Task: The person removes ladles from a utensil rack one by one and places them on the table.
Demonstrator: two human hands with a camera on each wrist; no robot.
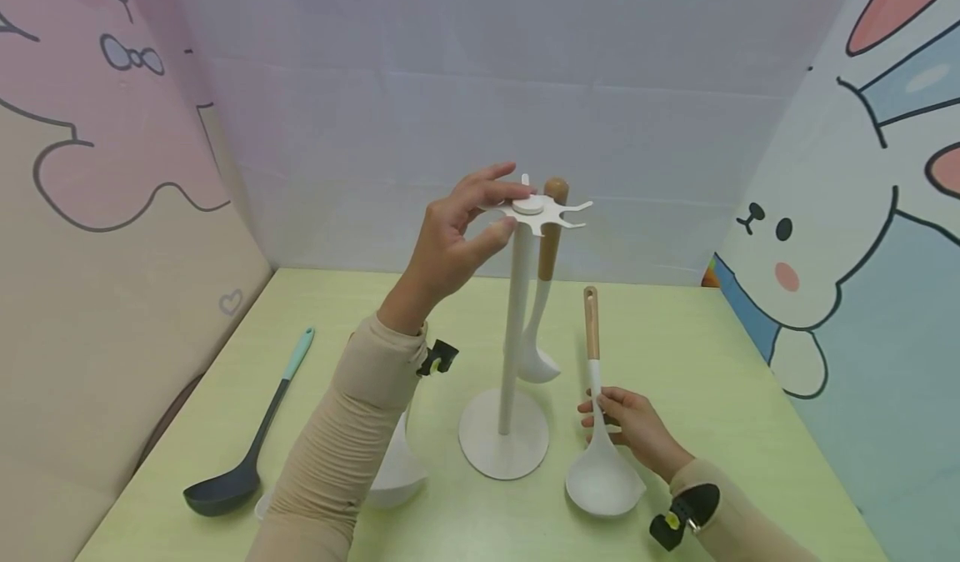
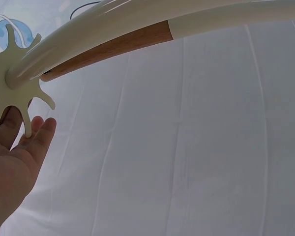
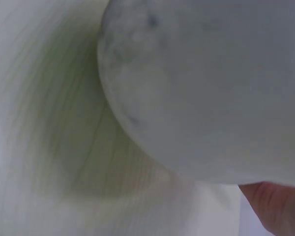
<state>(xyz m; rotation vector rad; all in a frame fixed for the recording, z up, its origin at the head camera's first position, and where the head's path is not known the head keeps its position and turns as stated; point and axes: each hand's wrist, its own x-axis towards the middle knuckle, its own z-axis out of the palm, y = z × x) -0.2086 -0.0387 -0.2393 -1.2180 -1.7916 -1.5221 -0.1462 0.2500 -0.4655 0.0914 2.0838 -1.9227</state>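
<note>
A white utensil stand (image 1: 517,312) rises from a round base, topped by a disc of curved hooks. My left hand (image 1: 457,233) pinches the edge of that hook disc (image 2: 12,78) between thumb and fingers. From the far side of the disc hangs a ladle with a brown wooden handle (image 1: 551,249) and a white bowl (image 1: 538,367). Right of the base, my right hand (image 1: 637,424) grips a white ladle (image 1: 603,483) by its neck, its light wooden handle pointing away from me. In the right wrist view this ladle's bowl (image 3: 201,93) covers most of the fingers.
On the left of the pale green table (image 1: 675,353) lies a black ladle (image 1: 232,487) with a mint handle. Another white utensil (image 1: 397,474) is partly hidden by my left forearm, and a small white edge (image 1: 262,505) peeks out beside it. Cartoon-printed walls enclose the table.
</note>
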